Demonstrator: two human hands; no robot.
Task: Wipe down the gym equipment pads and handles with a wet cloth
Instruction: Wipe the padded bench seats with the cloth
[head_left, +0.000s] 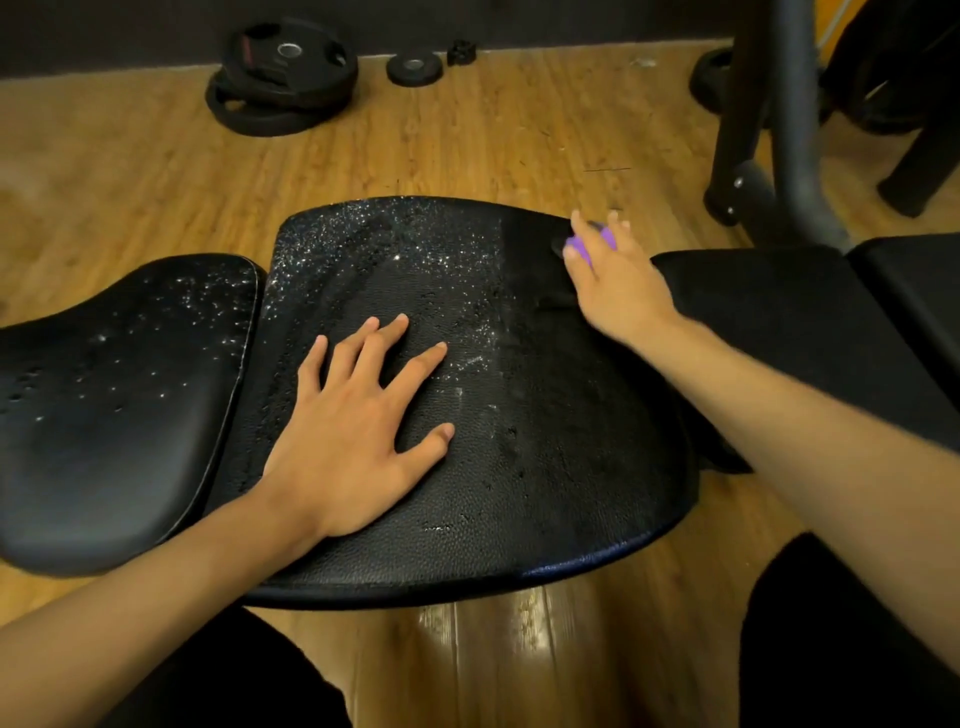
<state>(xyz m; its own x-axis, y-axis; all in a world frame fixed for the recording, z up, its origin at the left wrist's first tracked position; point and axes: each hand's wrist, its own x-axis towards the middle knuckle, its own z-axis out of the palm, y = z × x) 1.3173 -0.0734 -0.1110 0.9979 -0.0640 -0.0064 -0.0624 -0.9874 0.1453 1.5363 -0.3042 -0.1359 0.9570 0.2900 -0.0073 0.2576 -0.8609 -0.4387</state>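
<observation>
A wide black textured pad (545, 415) lies in front of me, its left and far parts speckled with water droplets, its right part darker and smoother. My left hand (358, 431) rests flat on the pad's middle with the fingers spread. My right hand (613, 280) reaches to the pad's far right corner and holds a purple cloth (584, 244), which shows only between the fingers. A second black pad (119, 405) adjoins on the left, also dotted with droplets.
Another black pad (810, 322) extends to the right. A dark metal frame (779, 130) stands at the back right. Stacked weight plates (283, 78) and a small plate (414, 68) lie on the wooden floor (467, 140) beyond. My dark-clothed legs fill the bottom edge.
</observation>
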